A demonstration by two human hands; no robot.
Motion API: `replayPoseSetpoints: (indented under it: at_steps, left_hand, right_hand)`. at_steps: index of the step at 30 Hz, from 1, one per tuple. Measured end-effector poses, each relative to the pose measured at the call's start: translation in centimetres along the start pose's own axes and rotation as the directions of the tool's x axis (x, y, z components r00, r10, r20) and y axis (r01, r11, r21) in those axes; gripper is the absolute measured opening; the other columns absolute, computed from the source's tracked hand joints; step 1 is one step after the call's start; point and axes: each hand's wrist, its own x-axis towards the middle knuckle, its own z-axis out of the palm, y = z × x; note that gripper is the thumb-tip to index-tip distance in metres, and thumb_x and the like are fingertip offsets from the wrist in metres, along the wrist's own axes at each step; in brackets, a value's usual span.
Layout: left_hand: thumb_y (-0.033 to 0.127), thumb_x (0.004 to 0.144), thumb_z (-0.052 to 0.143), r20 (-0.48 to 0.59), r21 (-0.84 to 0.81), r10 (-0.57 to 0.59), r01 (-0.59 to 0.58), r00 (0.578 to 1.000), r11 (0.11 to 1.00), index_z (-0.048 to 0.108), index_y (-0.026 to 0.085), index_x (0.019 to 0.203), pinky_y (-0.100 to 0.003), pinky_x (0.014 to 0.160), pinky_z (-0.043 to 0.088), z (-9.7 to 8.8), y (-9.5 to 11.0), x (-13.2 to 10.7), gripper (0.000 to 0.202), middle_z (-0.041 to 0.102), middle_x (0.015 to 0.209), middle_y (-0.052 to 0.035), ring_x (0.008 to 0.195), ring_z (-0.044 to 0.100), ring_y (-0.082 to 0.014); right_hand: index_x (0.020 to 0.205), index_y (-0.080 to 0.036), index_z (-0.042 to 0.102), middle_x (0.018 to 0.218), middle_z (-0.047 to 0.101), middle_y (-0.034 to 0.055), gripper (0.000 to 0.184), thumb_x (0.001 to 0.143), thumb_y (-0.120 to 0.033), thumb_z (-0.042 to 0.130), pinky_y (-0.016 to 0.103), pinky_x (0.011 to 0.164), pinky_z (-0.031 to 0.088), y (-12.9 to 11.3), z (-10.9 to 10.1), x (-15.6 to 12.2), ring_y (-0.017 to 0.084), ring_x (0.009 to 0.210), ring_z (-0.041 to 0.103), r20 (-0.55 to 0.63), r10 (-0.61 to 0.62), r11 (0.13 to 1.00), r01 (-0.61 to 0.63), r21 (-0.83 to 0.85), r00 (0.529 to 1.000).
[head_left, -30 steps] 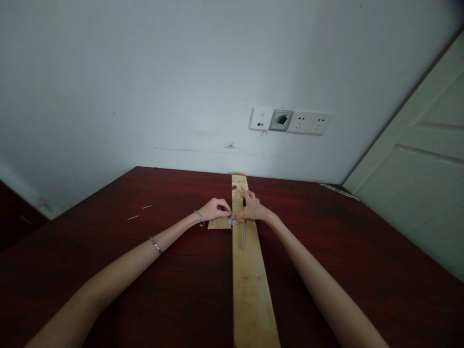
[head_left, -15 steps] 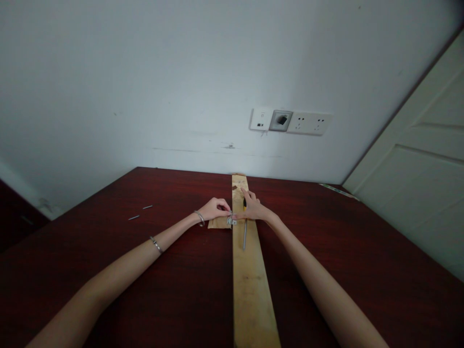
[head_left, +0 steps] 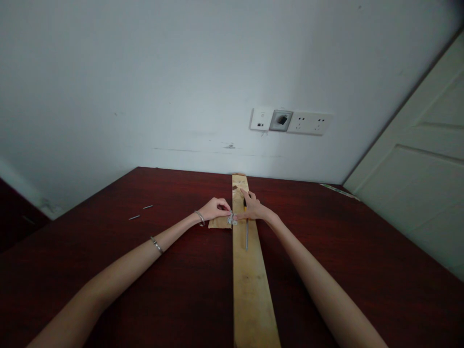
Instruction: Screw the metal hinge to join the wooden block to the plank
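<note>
A long pale wooden plank (head_left: 252,290) runs from the near table edge to the wall. A small wooden block (head_left: 218,223) lies against its left side. A small silver hinge (head_left: 232,220) sits across the joint between block and plank. My left hand (head_left: 215,209) rests on the block with fingertips pinched at the hinge. My right hand (head_left: 253,208) lies on the plank, thumb and fingers touching the hinge from the right. A screwdriver (head_left: 247,234) with a metal shaft lies on the plank under my right hand, its handle mostly hidden.
The dark red wooden table (head_left: 108,270) fills the lower view. Two small nails or screws (head_left: 139,212) lie at the left. A white wall with a socket strip (head_left: 291,121) stands behind, and a white door (head_left: 416,159) at the right.
The screwdriver shaft has shifted slightly, now lying straighter along the plank. Both hands stay at the hinge with hardly any movement.
</note>
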Motion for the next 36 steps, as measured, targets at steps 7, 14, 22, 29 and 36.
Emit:
replayPoseSetpoints:
  at_steps: [7,14,22,29,36]
  left_hand:
    - [0.027,0.071,0.070,-0.014,-0.011,0.044,-0.044,0.999,0.999,0.069,0.013,0.073,-0.022,0.063,0.042,0.03,-0.16,-0.11,0.014,0.061,0.079,-0.0028,0.071,0.056,-0.0125]
    - [0.028,0.070,0.072,-0.025,-0.044,0.049,-0.050,0.998,0.998,0.070,0.013,0.071,-0.022,0.063,0.042,0.04,0.09,-0.17,0.014,0.061,0.078,-0.0030,0.071,0.056,-0.0125]
    - [0.024,0.071,0.070,-0.016,-0.028,0.059,-0.060,0.998,0.998,0.070,0.013,0.071,-0.022,0.064,0.042,0.15,0.01,-0.13,0.011,0.062,0.078,-0.0030,0.070,0.055,-0.0116]
    - [0.023,0.071,0.069,-0.022,-0.027,0.074,-0.075,0.997,0.997,0.071,0.012,0.072,-0.023,0.065,0.042,0.09,-0.03,-0.12,0.011,0.063,0.078,-0.0042,0.071,0.057,-0.0126]
    - [0.025,0.070,0.071,-0.032,-0.015,0.069,-0.069,0.997,0.998,0.070,0.013,0.071,-0.025,0.070,0.044,0.02,0.27,-0.14,0.012,0.063,0.077,-0.0038,0.073,0.058,-0.0138]
  right_hand:
    - [0.147,-0.026,0.001,0.150,0.000,0.0201,0.137,0.040,-0.063,0.078,0.054,0.103,0.022,0.21,0.01,0.12,0.048,0.135,0.011,0.016,0.022,1.000,-0.022,0.007,1.000]
    - [0.147,-0.025,0.000,0.150,0.003,0.0197,0.135,0.043,-0.060,0.079,0.052,0.104,0.023,-0.32,-0.35,-0.37,0.045,0.135,0.016,0.013,0.021,1.000,-0.021,0.002,1.000]
    - [0.147,-0.027,0.002,0.150,0.004,0.0193,0.134,0.043,-0.059,0.080,0.052,0.104,0.023,-0.38,-0.38,-0.45,0.044,0.135,0.016,0.006,0.013,1.000,-0.013,0.008,1.000]
    - [0.147,-0.023,0.002,0.149,0.005,0.0206,0.135,0.042,-0.060,0.079,0.052,0.105,0.021,-0.26,-0.26,-0.31,0.045,0.135,0.017,0.004,0.006,1.000,-0.006,0.009,1.000]
    - [0.147,-0.027,0.002,0.150,0.003,0.0186,0.135,0.041,-0.058,0.080,0.053,0.104,0.023,-0.14,-0.20,-0.23,0.046,0.134,0.016,0.008,0.022,0.999,-0.022,0.027,1.000]
